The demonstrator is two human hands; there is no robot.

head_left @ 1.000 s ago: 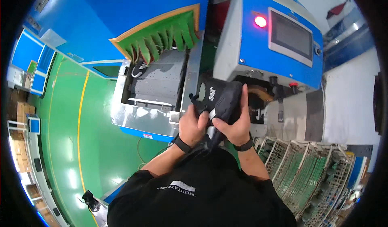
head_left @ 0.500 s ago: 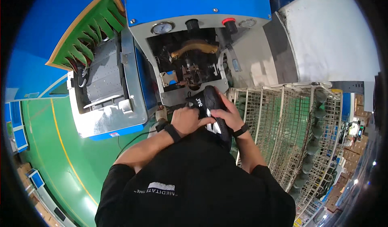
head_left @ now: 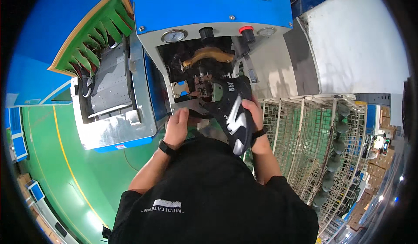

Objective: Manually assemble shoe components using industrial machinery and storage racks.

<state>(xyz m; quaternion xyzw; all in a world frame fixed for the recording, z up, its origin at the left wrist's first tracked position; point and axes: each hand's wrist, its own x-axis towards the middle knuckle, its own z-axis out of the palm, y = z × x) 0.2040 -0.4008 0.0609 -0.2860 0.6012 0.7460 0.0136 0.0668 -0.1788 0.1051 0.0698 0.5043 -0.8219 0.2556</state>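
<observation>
1. At the far left we are looking down on a green floor (head_left: 65,165) with a curved yellow line (head_left: 69,165) running over it; this is the widest stretch of free ground beside us.
2. Next comes a blue-based conveyor unit (head_left: 113,113) with a grey perforated belt (head_left: 109,83), its near metal edge ending just left of our left forearm. A green fringed curtain (head_left: 93,44) is hanging over its far end, and a dark shoe (head_left: 87,81) is lying on the belt beneath the fringe.
3. Our left hand (head_left: 176,126) is resting with curled fingers on the front lip of the metal plate (head_left: 189,109) at the machine's opening; we cannot tell whether it is gripping anything more than that edge.
4. Straight ahead the blue and grey machine (head_left: 209,9) is standing close against us, with a round gauge (head_left: 174,36), a black knob (head_left: 207,33) and a red-capped knob (head_left: 247,31) above a dark recess holding a brass-coloured curved part (head_left: 209,55).
5. We are holding a black shoe upper (head_left: 233,113) with a white side mark, its front end sitting at the mouth of the recess and its back end pointing toward our chest.
6. Our right hand (head_left: 252,113) is wrapping round the right side of that upper, fingers closed on it.
7. To the right, wire mesh racks (head_left: 305,139) are standing just beside our right elbow, leaving little room there, with a pale wall panel (head_left: 352,39) behind them.
</observation>
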